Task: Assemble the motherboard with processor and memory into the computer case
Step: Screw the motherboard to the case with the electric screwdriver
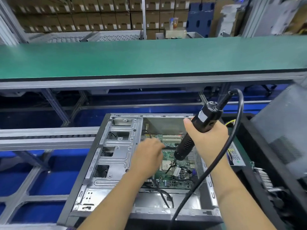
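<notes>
bare metal case (116, 146), matt green belt (149, 58)

Ahead of me a long green conveyor belt (149, 58) runs the full width of my view, edged by a grey aluminium rail (132, 81). Behind it, stacked brown cardboard boxes (74, 15) with white labels fill the shelving, and dark blue pallets (200, 19) stand upright to their right. Below the belt, grey metal frame struts (56, 107) cross over a blue floor (49, 178). A blurred grey panel (282, 130) sits at my far right.
</notes>
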`<action>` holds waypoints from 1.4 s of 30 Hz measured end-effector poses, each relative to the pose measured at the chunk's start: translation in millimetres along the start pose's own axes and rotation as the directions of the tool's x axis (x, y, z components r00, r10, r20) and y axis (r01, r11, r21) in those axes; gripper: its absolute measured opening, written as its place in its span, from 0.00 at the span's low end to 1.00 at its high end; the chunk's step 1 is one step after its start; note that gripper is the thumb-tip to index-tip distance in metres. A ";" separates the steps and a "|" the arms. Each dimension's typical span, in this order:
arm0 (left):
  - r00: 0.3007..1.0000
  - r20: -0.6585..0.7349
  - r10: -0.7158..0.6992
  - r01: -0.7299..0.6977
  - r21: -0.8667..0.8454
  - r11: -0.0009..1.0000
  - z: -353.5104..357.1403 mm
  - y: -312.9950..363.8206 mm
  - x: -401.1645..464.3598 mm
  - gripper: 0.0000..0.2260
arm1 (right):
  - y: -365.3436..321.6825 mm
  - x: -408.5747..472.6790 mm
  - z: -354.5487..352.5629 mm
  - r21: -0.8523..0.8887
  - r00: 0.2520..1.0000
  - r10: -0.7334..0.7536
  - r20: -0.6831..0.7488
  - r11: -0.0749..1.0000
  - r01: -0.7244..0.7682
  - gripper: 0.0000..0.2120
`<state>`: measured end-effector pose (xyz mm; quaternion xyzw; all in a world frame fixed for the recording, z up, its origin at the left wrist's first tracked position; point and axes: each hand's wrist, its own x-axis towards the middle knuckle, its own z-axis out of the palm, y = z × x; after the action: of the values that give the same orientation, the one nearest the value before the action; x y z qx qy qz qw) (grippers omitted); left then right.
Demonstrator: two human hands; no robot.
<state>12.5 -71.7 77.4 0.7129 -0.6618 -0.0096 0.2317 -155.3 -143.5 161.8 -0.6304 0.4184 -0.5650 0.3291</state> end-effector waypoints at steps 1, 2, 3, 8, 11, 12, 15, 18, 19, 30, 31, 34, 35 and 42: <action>0.995 0.094 0.021 -0.015 -0.059 0.998 4.8 10.5 0.1 0.11 | -0.6 0.8 -2.2 -0.007 1.000 0.006 -0.004 1.000 -0.006 0.20; 0.982 0.189 -0.009 0.034 -0.133 0.991 9.1 18.1 -0.7 0.12 | -1.3 2.0 -4.3 -0.004 1.000 0.013 -0.006 1.000 -0.013 0.19; 0.966 0.252 -0.063 0.120 -0.218 0.968 12.8 22.0 -2.0 0.12 | -2.0 3.0 -6.8 0.001 1.000 0.018 -0.006 1.000 -0.018 0.18; 0.907 0.354 -0.226 0.348 -0.334 0.876 30.5 17.7 -10.3 0.10 | -5.1 5.6 -11.6 -0.039 0.999 -0.001 -0.039 0.999 0.000 0.12; 0.895 0.378 -0.236 0.379 -0.367 0.850 34.1 20.9 -10.7 0.07 | -7.6 4.7 -10.7 -0.055 0.999 -0.002 -0.049 0.998 -0.001 0.12; 0.898 0.378 -0.224 0.370 -0.374 0.851 35.1 21.3 -11.2 0.07 | -7.9 4.0 -10.3 -0.061 0.999 -0.006 -0.048 0.998 0.003 0.12; 0.904 0.360 -0.228 0.378 -0.431 0.819 36.1 20.9 -11.7 0.06 | -7.2 2.3 -10.4 -0.085 0.998 0.002 -0.056 0.996 -0.007 0.13; 0.911 0.350 -0.219 0.369 -0.452 0.813 35.5 21.5 -13.4 0.07 | -5.6 2.5 -10.5 -0.094 0.997 0.024 -0.073 0.995 -0.031 0.14; 0.915 0.344 -0.210 0.358 -0.452 0.817 35.5 21.7 -13.8 0.07 | -5.0 2.8 -10.5 -0.095 0.997 0.028 -0.072 0.995 -0.034 0.14; 0.924 0.336 -0.181 0.311 -0.390 0.867 33.5 22.3 -15.1 0.06 | -6.8 -2.4 -5.7 -0.146 0.998 0.047 -0.037 0.988 -0.052 0.12; 0.924 0.335 -0.185 0.311 -0.378 0.872 33.8 22.1 -15.2 0.06 | -6.7 -3.4 -5.3 -0.153 0.998 0.052 -0.028 0.987 -0.056 0.13; 0.923 0.330 -0.200 0.310 -0.326 0.893 33.6 21.9 -15.3 0.07 | -4.0 -5.3 -5.5 -0.156 0.998 0.061 -0.009 0.986 -0.062 0.13; 0.921 0.332 -0.204 0.309 -0.301 0.902 33.5 21.7 -15.3 0.07 | -2.7 -5.8 -5.7 -0.152 0.998 0.058 -0.004 0.987 -0.058 0.13; 0.855 0.379 -0.354 0.449 -0.200 0.871 36.6 16.5 -13.4 0.08 | 3.1 -0.4 -14.0 -0.084 0.999 0.046 -0.025 0.995 -0.048 0.11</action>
<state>-16.3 -70.8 46.5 0.7842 -0.5174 -0.2713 0.2089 -169.6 -143.7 161.0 -0.6272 0.4603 -0.5463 0.3102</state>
